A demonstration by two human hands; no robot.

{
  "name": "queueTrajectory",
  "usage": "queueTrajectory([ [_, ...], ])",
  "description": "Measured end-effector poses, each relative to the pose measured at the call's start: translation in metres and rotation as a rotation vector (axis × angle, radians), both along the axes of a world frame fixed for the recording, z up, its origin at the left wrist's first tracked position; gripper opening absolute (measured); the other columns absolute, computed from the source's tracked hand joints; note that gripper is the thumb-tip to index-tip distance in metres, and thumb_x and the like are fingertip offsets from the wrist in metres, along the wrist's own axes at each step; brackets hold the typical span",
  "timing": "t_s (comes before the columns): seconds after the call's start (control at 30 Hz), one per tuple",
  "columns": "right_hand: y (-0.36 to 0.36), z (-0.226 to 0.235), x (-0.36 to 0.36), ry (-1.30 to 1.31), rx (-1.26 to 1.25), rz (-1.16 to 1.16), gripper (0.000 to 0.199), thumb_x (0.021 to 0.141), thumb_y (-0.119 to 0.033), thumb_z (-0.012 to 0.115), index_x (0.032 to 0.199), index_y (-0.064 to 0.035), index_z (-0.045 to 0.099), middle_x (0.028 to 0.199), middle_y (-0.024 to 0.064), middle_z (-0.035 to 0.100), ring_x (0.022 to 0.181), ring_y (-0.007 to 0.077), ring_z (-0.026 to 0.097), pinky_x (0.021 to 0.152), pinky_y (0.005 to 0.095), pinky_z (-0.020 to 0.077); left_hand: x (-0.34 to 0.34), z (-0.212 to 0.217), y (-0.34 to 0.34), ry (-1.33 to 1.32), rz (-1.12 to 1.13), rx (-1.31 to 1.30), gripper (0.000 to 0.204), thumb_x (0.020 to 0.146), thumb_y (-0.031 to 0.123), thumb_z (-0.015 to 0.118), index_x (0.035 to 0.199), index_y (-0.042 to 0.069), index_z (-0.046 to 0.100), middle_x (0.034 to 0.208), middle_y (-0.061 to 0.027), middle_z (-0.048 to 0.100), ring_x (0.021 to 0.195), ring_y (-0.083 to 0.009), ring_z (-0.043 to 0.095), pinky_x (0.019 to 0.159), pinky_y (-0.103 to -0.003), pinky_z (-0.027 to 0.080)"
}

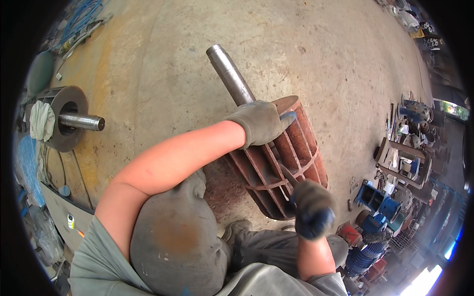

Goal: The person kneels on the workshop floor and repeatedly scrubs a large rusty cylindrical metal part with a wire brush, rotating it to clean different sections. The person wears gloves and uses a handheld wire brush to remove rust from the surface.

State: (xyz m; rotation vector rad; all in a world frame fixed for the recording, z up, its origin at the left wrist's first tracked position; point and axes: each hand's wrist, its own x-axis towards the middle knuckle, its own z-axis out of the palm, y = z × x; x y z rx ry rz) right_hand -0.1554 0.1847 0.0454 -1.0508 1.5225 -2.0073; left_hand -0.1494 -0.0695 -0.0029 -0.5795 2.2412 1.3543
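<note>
A rusty finned rotor (308, 133) with a bare steel shaft (229, 74) lies on the floor in front of me. My left hand (259, 122), in a grey glove with blue fingertips, grips its end beside the shaft, one finger stretched along the rim. Over the near end of the rotor is my right hand (314, 207), gloved, closed and blurred by motion. A thin, dark, flat tool (289, 176) seems to run from it into a gap between the fins; its handle is hidden in the fist.
At the left stands another drum-like part (69, 118) with a shaft and a pale cloth (42, 121) on it. Blue motors (377, 202), a metal frame (405, 163) and scattered parts line the right side. My raised knee (177, 241) is close to the rotor.
</note>
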Motion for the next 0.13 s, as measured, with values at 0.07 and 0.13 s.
queueTrajectory([
  [0.07, 0.006, 0.019, 0.005, 0.027, -0.026, 0.022, 0.042, 0.112, -0.033, 0.061, 0.077, -0.0097, 0.060, 0.067, 0.0053, 0.058, 0.059, 0.0254, 0.058, 0.057, 0.0420, 0.0509, 0.003, -0.003, 0.000, 0.085, 0.040, -0.010, 0.084, 0.113, 0.065, 0.043, 0.111, -0.012, 0.075, 0.109, -0.0334, 0.077, 0.112, -0.0468, 0.075, 0.104, -0.052, 0.055],
  [0.13, 0.007, 0.027, 0.008, 0.081, 0.144, 0.007, 0.044, 0.112, -0.037, 0.063, 0.077, -0.0110, 0.060, 0.067, 0.0044, 0.058, 0.059, 0.0248, 0.058, 0.058, 0.0418, 0.0511, 0.002, -0.001, 0.002, 0.045, 0.003, -0.038, 0.082, 0.112, 0.067, 0.043, 0.117, -0.009, 0.076, 0.112, -0.0325, 0.077, 0.114, -0.0464, 0.075, 0.105, -0.052, 0.055],
])
